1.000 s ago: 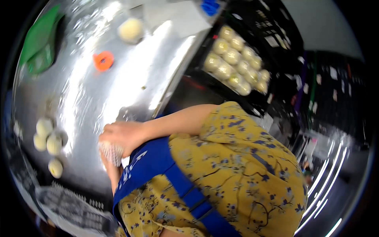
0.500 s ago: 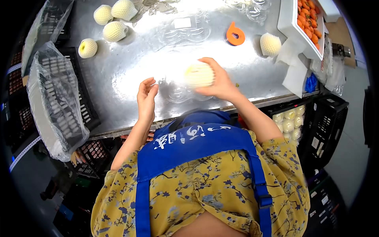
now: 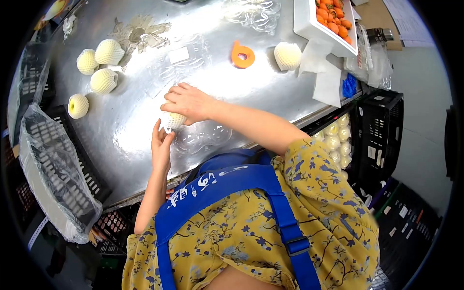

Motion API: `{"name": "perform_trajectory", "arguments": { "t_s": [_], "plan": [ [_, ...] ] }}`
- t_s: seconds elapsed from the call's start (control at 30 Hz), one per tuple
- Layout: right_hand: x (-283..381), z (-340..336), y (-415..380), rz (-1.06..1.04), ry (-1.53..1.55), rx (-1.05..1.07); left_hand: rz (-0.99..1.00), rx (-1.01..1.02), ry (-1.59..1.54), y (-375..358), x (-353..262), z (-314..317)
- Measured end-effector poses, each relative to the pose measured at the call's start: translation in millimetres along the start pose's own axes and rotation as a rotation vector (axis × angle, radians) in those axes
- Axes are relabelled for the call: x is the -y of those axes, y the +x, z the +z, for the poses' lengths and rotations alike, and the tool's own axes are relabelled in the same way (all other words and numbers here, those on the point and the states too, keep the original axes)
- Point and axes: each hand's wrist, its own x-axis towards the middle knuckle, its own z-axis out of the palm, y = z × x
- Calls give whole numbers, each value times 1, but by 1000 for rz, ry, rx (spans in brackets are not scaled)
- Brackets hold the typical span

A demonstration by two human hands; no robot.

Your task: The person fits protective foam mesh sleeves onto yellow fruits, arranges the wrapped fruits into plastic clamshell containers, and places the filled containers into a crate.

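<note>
The foam-netted fruit (image 3: 173, 120) is clasped under the curled right hand (image 3: 191, 103), the left hand (image 3: 161, 149) parted at its edge; likely bruisable, its middle is best cupped gently.

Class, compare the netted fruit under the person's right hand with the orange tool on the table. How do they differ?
The netted fruit is pale and textured; the orange tool is bright and smooth. The fruit is held by the right hand; the tool lies untouched.

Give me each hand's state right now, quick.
Left hand: partly curled, fingertips at the foam-netted fruit; whether it grips cannot be told.
Right hand: closed over the foam-netted fruit, holding it.
</note>
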Motion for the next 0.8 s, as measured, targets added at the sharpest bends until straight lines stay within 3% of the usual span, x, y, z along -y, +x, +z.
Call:
{"name": "perform_trajectory", "arguments": {
  "t_s": [0.2, 0.33, 0.8],
  "plan": [
    [0, 3, -3, 88, 128, 1, 8, 37, -55, 9, 2, 2],
    [3, 10, -7, 147, 152, -154, 22, -18, -107, 5, -6, 12],
    [6, 1, -16, 249, -44, 37, 95, 5, -48, 13, 2, 5]
  ]
}}
